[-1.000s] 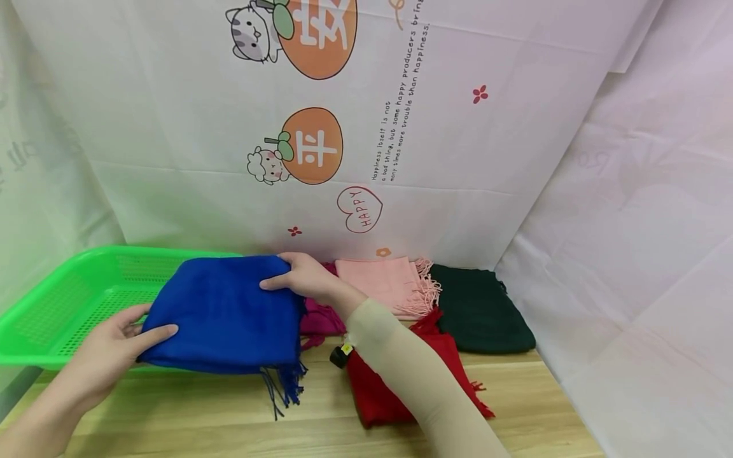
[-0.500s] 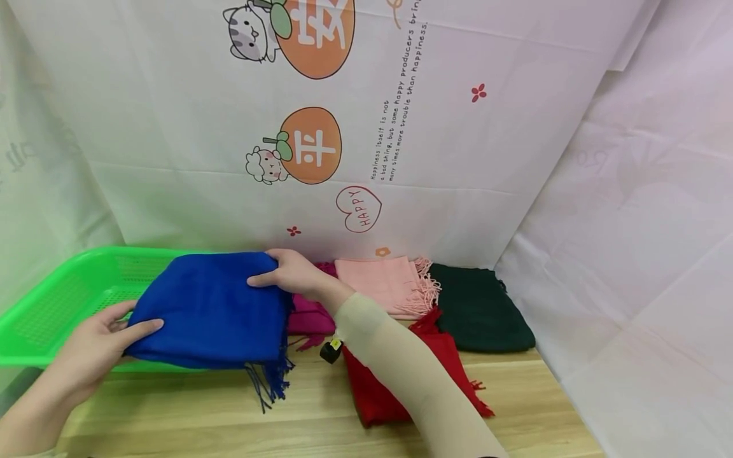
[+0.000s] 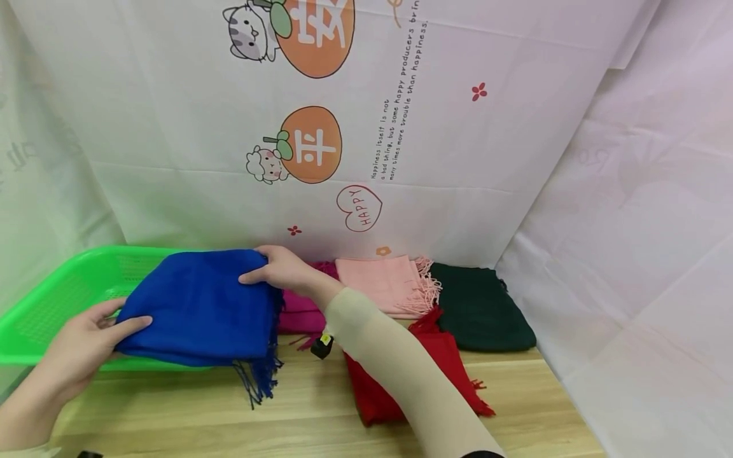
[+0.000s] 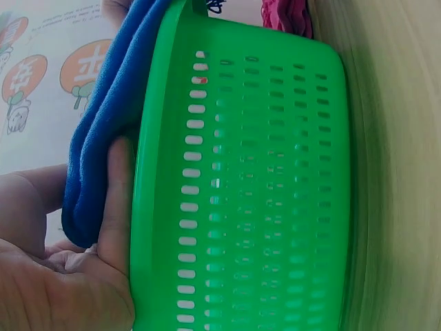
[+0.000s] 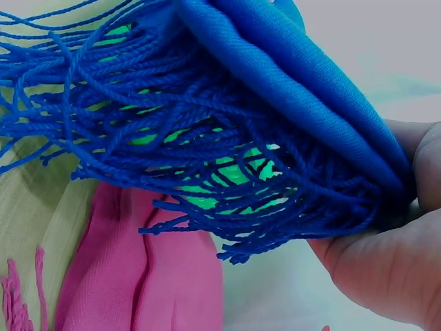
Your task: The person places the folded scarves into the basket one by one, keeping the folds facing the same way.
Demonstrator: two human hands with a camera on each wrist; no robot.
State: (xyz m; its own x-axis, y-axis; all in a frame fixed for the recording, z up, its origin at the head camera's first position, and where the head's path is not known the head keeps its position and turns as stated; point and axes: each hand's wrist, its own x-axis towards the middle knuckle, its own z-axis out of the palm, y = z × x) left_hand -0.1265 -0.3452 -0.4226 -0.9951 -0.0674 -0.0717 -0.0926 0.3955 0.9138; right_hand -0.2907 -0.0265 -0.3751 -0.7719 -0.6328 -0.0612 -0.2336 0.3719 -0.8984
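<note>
A folded blue scarf [image 3: 197, 305] with a fringe on its right end is held between both hands, over the right part of a green plastic basket [image 3: 63, 305]. My left hand [image 3: 80, 343] pinches its left edge, thumb on top and fingers below. In the left wrist view the fingers beneath the blue scarf [image 4: 103, 131] lie close to the basket's rim. My right hand [image 3: 286, 270] grips the far right corner, thumb on top. Loose blue fringe [image 5: 179, 138] hangs at that end in the right wrist view. Much of the basket's inside is hidden under the scarf.
Right of the basket lies a magenta scarf [image 3: 303, 312], partly behind the right arm. Beyond it are a folded pink scarf [image 3: 378, 286] and a dark green one [image 3: 483, 308]. A red scarf [image 3: 372, 388] lies nearer, partly under the right forearm. White printed cloth [image 3: 446, 159] walls the back.
Both hands have carried the blue scarf a short way left, farther over the basket. More of the magenta scarf shows now. The other scarves and the basket stay where they were.
</note>
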